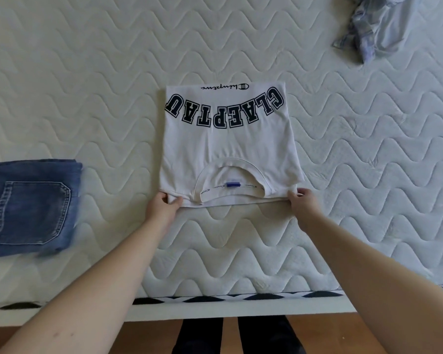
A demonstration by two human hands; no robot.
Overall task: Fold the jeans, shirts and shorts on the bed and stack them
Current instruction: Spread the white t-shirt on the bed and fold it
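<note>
A white shirt (pixel 228 146) with dark block letters lies folded into a rectangle in the middle of the bed, its collar toward me. My left hand (pixel 161 208) pinches the shirt's near left corner. My right hand (pixel 302 203) pinches the near right corner. Folded blue jeans (pixel 28 205) lie flat at the left edge of view, back pocket up. A crumpled light blue garment (pixel 376 26) lies at the far right of the bed.
The quilted white mattress (pixel 87 85) fills most of the view, and its near edge (pixel 215 295) runs across the bottom. Below it are a wooden floor (pixel 317 335) and my dark-trousered legs (pixel 230 335).
</note>
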